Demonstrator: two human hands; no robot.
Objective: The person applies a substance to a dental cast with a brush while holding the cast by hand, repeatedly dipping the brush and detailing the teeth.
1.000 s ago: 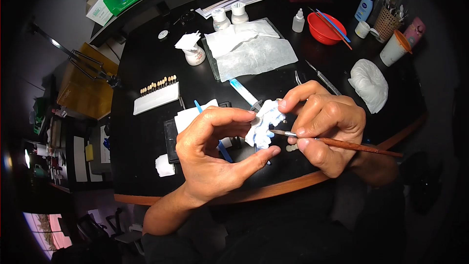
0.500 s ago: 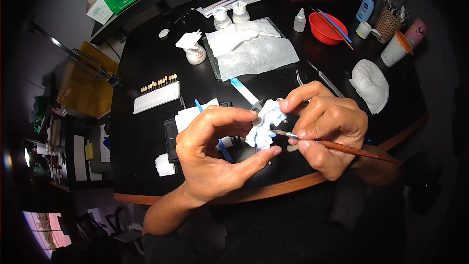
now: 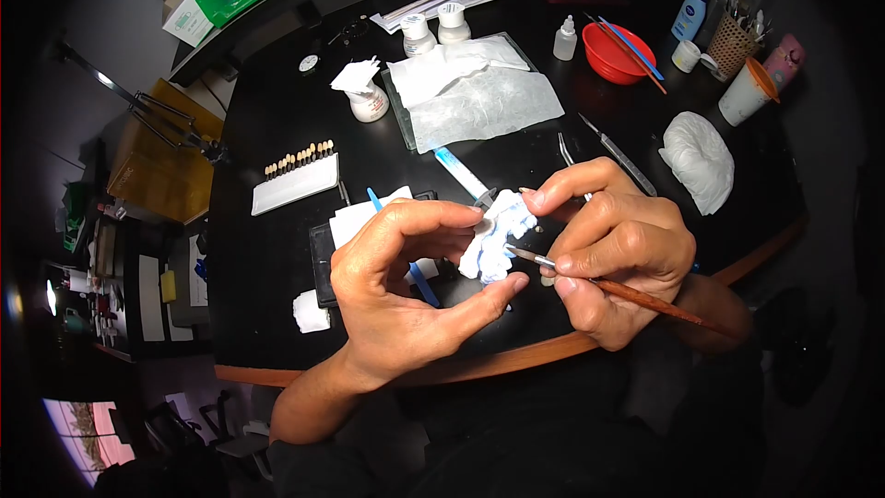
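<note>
In my left hand [image 3: 396,277] is a white and pale-blue dental cast [image 3: 496,235], its lumpy edge gripped between thumb and fingers above the black table. My right hand [image 3: 622,249] pinches a fine brush [image 3: 636,299] with a reddish-brown wooden handle and metal ferrule. The brush tip touches the cast or lies just in front of it. A fingertip of my right hand is close to the cast's upper right edge. Behind the cast, a syringe [image 3: 458,171] with blue content lies on the table, partly hidden.
A tooth shade guide [image 3: 300,159] rests at left beside a white slab. White sheets [image 3: 484,97] cover a tray at centre back, near several small jars. A red bowl [image 3: 616,55] stands at back right, above a scalpel-like tool [image 3: 619,155] and a bunched white bag [image 3: 698,163].
The brush and my right hand have shifted slightly left and down, with the handle now steeper. My left hand and the cast have barely moved.
</note>
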